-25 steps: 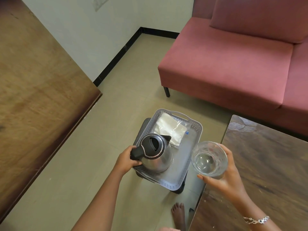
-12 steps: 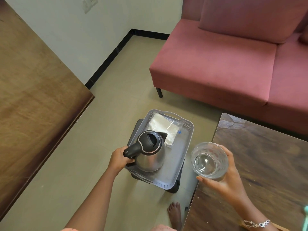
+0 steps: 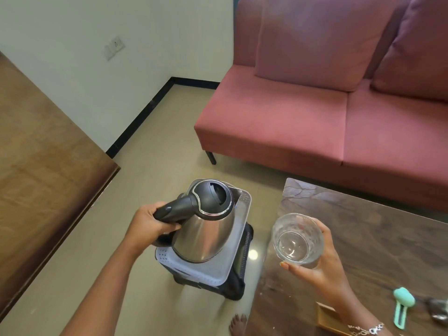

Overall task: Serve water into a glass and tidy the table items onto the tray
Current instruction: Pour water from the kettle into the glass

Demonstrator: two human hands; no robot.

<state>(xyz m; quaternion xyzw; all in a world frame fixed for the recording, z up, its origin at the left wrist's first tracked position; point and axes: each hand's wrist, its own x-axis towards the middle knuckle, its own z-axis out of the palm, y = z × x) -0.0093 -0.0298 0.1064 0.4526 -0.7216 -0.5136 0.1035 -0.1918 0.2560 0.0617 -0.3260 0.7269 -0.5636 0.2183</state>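
My left hand (image 3: 148, 224) grips the black handle of a steel kettle (image 3: 206, 236), which hangs lifted above the grey perforated tray (image 3: 194, 272). The kettle's black lid is closed and its spout points away from me. The tray rests on a dark stool (image 3: 238, 275) on the floor, and the kettle hides most of the tray's inside. My right hand (image 3: 322, 267) holds a clear empty glass (image 3: 297, 238) over the near left edge of the dark wooden table (image 3: 375, 238), to the right of the kettle.
On the table near me lie a mint-green tool (image 3: 402, 304), a dark metal object (image 3: 438, 309) at the right edge and a small wooden box (image 3: 327, 316). A pink sofa (image 3: 315, 117) stands behind. A large brown wooden tabletop (image 3: 43, 154) fills the left. My foot (image 3: 238, 323) is on the floor.
My left hand has lifted the kettle off the tray and towards me. The view has tilted up and right. The glass stays held in my right hand.
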